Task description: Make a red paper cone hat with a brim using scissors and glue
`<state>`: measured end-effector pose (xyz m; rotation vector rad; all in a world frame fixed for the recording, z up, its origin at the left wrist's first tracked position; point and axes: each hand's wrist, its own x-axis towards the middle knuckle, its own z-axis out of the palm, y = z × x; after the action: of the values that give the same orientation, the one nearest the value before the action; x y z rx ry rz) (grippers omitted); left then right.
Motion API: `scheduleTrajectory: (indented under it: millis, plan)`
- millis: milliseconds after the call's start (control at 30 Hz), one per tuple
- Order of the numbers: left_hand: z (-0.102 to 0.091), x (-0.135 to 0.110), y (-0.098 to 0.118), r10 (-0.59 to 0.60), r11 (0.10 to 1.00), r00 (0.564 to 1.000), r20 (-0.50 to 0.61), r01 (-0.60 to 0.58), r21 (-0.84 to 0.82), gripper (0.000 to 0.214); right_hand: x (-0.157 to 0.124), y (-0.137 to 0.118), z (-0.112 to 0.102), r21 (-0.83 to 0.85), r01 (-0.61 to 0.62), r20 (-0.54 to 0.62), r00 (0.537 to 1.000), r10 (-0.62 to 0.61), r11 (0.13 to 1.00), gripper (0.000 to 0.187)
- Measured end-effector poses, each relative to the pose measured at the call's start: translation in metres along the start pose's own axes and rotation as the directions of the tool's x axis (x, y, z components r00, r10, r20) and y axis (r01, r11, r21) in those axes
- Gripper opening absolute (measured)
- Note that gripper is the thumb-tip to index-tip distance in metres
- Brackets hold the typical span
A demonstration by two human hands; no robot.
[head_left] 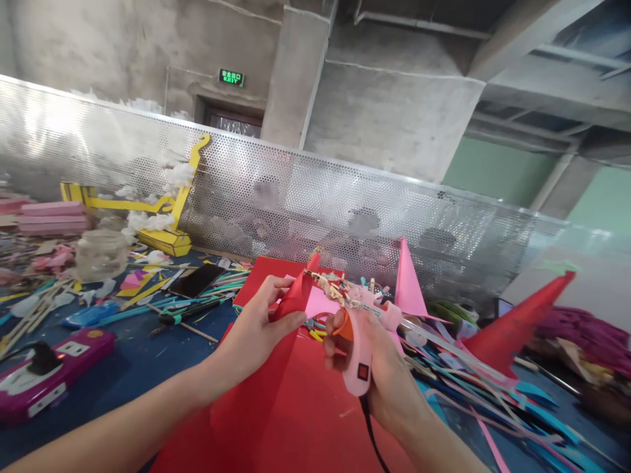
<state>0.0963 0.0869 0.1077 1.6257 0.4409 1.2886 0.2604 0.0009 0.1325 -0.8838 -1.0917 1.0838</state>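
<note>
A red foam sheet [305, 414] curls up in front of me, rolled toward a narrow tip. My left hand [261, 322] pinches the rolled part between thumb and fingers. Wrapped round the handle of a pink hot glue gun [359, 348] is my right hand [382, 348], with fingers at its orange trigger. The gun's nozzle, crusted with dried glue, points left at the rolled edge near my left fingers. A clear glue stick runs out of the gun's back to the right. Just behind the hands lie scissors with orange handles [323, 317], partly hidden.
A pink cone [410, 282] and a red cone [517, 328] stand at the right, among many coloured strips [497, 401]. On the left are a magenta power strip [54, 368], a glass jar [101, 255] and a phone [198, 280]. A perforated metal partition [315, 203] closes the back.
</note>
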Motion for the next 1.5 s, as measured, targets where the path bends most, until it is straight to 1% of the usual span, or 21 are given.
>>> scheduleTrajectory:
  millis: [67, 167, 267, 367, 533, 633, 733, 800, 867, 933, 1000, 1133, 1300, 1500]
  plan:
    - [0.0, 0.0, 0.001, -0.005, 1.0, 1.0, 0.005, 0.005, -0.01, 0.036, 0.0, -0.001, 0.0, 0.011, -0.028, 0.041, 0.999, 0.028, 1.0, 0.042]
    - [0.0, 0.0, 0.001, -0.009, 1.0, 1.0, 0.005, 0.009, -0.017, 0.036, -0.001, 0.0, 0.0, 0.025, -0.066, 0.07, 0.995, 0.065, 0.997, 0.05]
    - [-0.001, 0.0, 0.0, -0.017, 1.0, 1.0, 0.008, 0.017, -0.014, 0.036, -0.001, 0.003, 0.0, 0.035, -0.065, 0.088, 0.994, 0.062, 0.997, 0.052]
    - [-0.002, -0.001, -0.002, -0.007, 1.0, 1.0, 0.009, 0.007, 0.0, 0.037, -0.002, 0.004, -0.001, 0.043, -0.034, 0.126, 0.992, 0.029, 0.998, 0.046]
    - [-0.003, 0.0, -0.003, 0.013, 1.0, 1.0, 0.015, -0.013, 0.014, 0.037, -0.002, 0.003, -0.005, 0.08, -0.055, 0.19, 0.981, 0.039, 0.995, 0.029]
    - [-0.003, 0.001, -0.004, 0.005, 1.0, 1.0, 0.007, -0.005, 0.001, 0.037, -0.003, 0.003, -0.005, 0.109, -0.06, 0.173, 0.984, 0.04, 0.992, 0.025]
    - [-0.002, 0.001, -0.003, -0.004, 1.0, 1.0, 0.0, 0.004, -0.003, 0.037, -0.004, 0.003, -0.003, 0.071, -0.054, 0.109, 0.993, 0.046, 0.996, 0.026]
    - [-0.001, 0.001, -0.002, 0.008, 1.0, 1.0, 0.004, -0.008, -0.006, 0.036, -0.005, 0.004, 0.0, -0.007, -0.04, 0.044, 0.998, 0.04, 0.999, 0.027]
    - [0.0, -0.001, 0.0, 0.02, 1.0, 1.0, 0.016, -0.02, -0.013, 0.035, -0.007, 0.005, 0.003, -0.132, -0.024, -0.016, 1.0, 0.022, 0.991, 0.029]
    - [0.0, -0.001, 0.002, 0.018, 1.0, 1.0, 0.022, -0.018, -0.016, 0.035, -0.009, 0.005, 0.004, -0.245, -0.011, -0.048, 0.999, -0.001, 0.97, 0.033]
    - [0.0, -0.002, 0.002, 0.012, 1.0, 1.0, 0.015, -0.011, -0.01, 0.034, -0.011, 0.006, 0.005, -0.297, 0.007, -0.048, 0.999, -0.023, 0.955, 0.036]
    - [-0.001, 0.0, -0.002, 0.018, 1.0, 1.0, -0.007, -0.018, 0.012, 0.032, -0.011, 0.004, 0.005, -0.332, 0.016, -0.042, 0.999, -0.032, 0.943, 0.038]
    - [-0.003, 0.0, -0.007, 0.022, 0.999, 1.0, -0.02, -0.021, 0.046, 0.032, -0.012, 0.004, 0.004, -0.366, 0.056, -0.025, 0.997, -0.07, 0.929, 0.036]
    - [0.0, -0.002, -0.001, -0.029, 0.999, 0.998, -0.052, 0.027, -0.031, 0.043, -0.015, 0.003, 0.004, -0.38, 0.039, -0.041, 0.997, -0.059, 0.924, 0.038]
